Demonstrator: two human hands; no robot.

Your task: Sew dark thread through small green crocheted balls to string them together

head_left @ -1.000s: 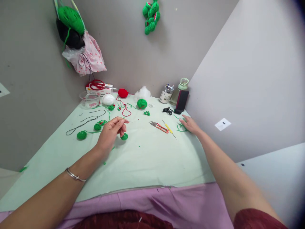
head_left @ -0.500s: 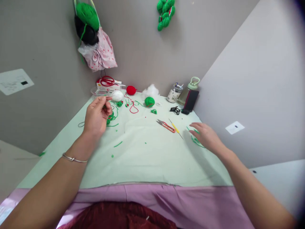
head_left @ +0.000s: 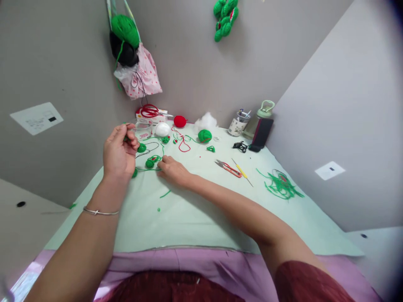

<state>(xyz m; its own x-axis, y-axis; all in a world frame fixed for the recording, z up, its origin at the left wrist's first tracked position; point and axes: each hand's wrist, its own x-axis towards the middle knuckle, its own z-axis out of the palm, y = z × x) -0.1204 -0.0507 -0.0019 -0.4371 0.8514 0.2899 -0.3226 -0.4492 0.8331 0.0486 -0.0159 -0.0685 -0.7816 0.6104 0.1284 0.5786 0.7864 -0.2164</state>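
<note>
My left hand (head_left: 121,153) is raised above the left side of the table, its fingers curled in a pinch. A bit of green yarn shows between them, mostly hidden by the fingers. My right hand (head_left: 174,171) rests low on the tabletop with fingertips drawn together, touching the end of a green yarn strand (head_left: 147,169). Just left of those fingertips lies a small green crocheted piece (head_left: 150,162) with red on it. Another green crocheted piece (head_left: 141,147) sits close beside my left fingers.
Behind are a clear plastic tub (head_left: 143,131), a white ball (head_left: 162,129), red yarn (head_left: 180,121), green yarn (head_left: 205,136) and white stuffing (head_left: 206,122). Rightward lie thread snips (head_left: 228,168), a yellow crochet hook (head_left: 242,171) and green yarn scraps (head_left: 281,184). A phone (head_left: 262,133) leans against a bottle (head_left: 252,126).
My right hand has crossed leftward from the green scraps to the crocheted pieces, and its fingers have closed. My left hand stays raised and pinched, shifted slightly left.
</note>
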